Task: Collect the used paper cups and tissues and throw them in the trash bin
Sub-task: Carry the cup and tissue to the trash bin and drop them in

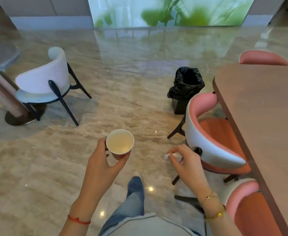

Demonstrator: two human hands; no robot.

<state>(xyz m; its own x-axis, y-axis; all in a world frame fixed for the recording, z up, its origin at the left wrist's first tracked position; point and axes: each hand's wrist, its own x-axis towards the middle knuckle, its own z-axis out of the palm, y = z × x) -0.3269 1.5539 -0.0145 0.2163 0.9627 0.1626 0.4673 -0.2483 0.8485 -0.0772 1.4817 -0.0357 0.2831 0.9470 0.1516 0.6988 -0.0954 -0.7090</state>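
Observation:
My left hand [104, 160] grips a paper cup [120, 141] upright at waist height, its pale inside showing and nothing visible in it. A crumpled white tissue [171, 155] is pinched in the fingers of my right hand [184, 161], just left of a pink chair. The trash bin [185, 87], dark and lined with a black bag, stands on the floor ahead and to the right, its mouth open. Both hands are well short of the bin.
A long brown table [262, 116] runs along the right with pink chairs [214, 138] tucked beside it. A white chair [44, 82] and a round table on a pedestal [2, 65] stand at left. Polished marble floor [122, 82] lies between me and the bin.

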